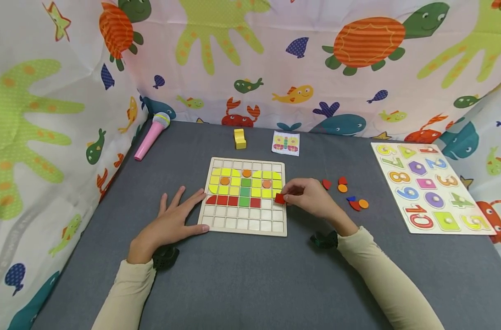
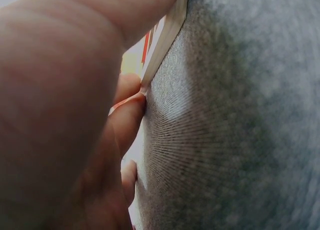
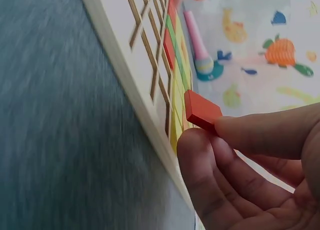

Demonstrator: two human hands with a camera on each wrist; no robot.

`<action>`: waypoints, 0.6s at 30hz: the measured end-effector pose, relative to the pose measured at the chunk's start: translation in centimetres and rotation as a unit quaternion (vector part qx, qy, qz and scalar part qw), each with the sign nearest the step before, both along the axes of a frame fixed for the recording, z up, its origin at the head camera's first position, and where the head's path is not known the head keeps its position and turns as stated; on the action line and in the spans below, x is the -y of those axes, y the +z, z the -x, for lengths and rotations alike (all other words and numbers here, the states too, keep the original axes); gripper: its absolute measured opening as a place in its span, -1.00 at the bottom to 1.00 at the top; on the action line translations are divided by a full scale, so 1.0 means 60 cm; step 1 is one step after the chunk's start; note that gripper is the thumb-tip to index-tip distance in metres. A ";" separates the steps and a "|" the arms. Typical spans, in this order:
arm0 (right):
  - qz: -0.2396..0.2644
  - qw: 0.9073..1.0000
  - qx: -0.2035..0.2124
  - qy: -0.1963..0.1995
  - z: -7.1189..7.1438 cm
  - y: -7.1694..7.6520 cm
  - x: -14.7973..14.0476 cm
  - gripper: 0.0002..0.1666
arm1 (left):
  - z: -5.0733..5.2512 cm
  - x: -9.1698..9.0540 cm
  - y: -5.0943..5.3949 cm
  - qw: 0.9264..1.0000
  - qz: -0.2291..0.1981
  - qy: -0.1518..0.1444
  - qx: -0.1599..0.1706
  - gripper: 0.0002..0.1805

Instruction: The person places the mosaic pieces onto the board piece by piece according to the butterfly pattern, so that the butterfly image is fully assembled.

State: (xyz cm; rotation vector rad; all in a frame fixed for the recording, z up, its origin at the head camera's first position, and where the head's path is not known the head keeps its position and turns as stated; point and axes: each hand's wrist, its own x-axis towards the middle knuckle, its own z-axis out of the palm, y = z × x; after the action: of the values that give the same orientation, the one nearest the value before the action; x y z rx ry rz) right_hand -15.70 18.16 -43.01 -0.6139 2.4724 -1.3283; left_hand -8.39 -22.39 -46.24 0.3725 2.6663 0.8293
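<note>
A wooden grid board (image 1: 244, 231) lies on the grey cloth, partly filled with yellow, green, orange and red tiles. Between thumb and fingers, my right hand (image 1: 310, 197) pinches a red square tile (image 3: 202, 110) above the board's right edge. In the head view that red tile (image 1: 280, 198) is level with the row of red tiles (image 1: 221, 200). My left hand (image 1: 172, 224) has its fingers spread, with thumb and fingertips touching the board's left edge. The left wrist view shows the thumb and fingers close up against the board's side (image 2: 162, 45).
Loose red, orange and blue pieces (image 1: 355, 205) lie right of my right hand. Behind the board are a yellow block (image 1: 240, 139) and a pattern card (image 1: 285, 143). A pink toy microphone (image 1: 152, 136) lies at the back left, a number puzzle board (image 1: 432, 188) at the right.
</note>
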 end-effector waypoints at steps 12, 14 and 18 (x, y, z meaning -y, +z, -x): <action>-0.044 0.994 -0.076 0.060 -0.003 -0.012 0.051 -0.91 | 0.001 -0.003 -0.001 1.000 0.002 -0.003 -0.006 0.13; -0.055 0.992 -0.086 0.068 -0.004 -0.012 0.056 -0.90 | 0.001 -0.002 0.000 1.000 0.001 -0.003 -0.006 0.13; -0.076 0.988 -0.110 0.076 -0.007 -0.012 0.062 -0.89 | 0.001 -0.002 0.000 1.000 0.002 -0.003 -0.004 0.13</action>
State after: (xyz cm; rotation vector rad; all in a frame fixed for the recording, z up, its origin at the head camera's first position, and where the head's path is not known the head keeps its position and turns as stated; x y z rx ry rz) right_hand -15.28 14.44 -43.73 -0.9347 2.6062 -1.0547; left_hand -8.42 -22.29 -46.24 0.3833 2.6716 0.8223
